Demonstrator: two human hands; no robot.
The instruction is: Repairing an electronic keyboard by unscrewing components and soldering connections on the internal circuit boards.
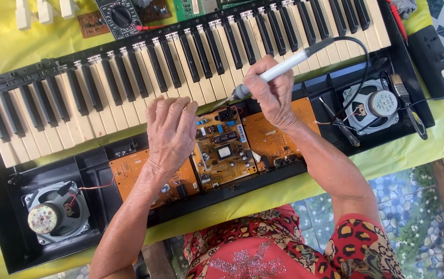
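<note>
Soldering in hand: right hand (271,93) closed around soldering iron (279,70), tip at far edge of centre circuit board (224,150) in opened keyboard (180,77). Left hand (170,132) loosely curled, steadying board, holding nothing. Next judged: a steady tip on the joint.

A home fix-it spot: an opened keyboard (180,103) lies on a desk (5,46) with a yellow cloth, a meter (121,18) and a tiled floor (403,196)

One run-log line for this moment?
right hand: holds soldering iron | tip: over circuit board | left hand: rests on board | keyboard: opened
</note>
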